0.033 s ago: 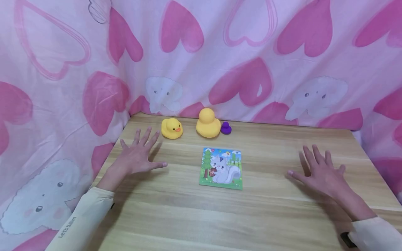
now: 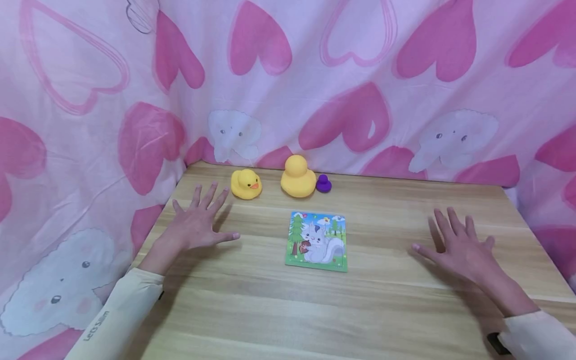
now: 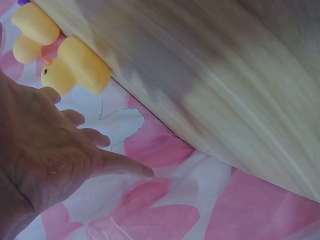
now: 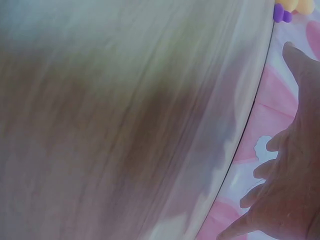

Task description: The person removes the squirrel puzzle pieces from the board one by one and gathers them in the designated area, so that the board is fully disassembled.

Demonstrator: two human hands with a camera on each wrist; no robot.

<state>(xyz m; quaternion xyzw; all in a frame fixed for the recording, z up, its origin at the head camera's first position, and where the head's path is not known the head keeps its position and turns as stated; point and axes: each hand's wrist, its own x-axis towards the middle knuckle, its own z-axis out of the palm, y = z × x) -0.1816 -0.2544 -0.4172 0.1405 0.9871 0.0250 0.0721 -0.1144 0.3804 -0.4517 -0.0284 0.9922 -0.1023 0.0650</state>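
Your left hand [image 2: 194, 226] and right hand [image 2: 459, 246] lie flat on the bench [image 2: 387, 300], fingers [image 2: 211, 196] spread and holding nothing, flanking the squirrel puzzle [image 2: 317, 241] untouched between them.

The desk [image 2: 360, 310] is faced in pale wood-grain laminate, smooth with a faint sheen. The ducks [image 2: 246, 184] at 11 and 12 o'clock are moulded in smooth, matt rubbery plastic, as is the purple toy [image 2: 323, 184]. The puzzle [image 2: 317, 241] is printed card with a slight gloss. The backdrop [image 2: 288, 75] is soft, matt, creased cloth.
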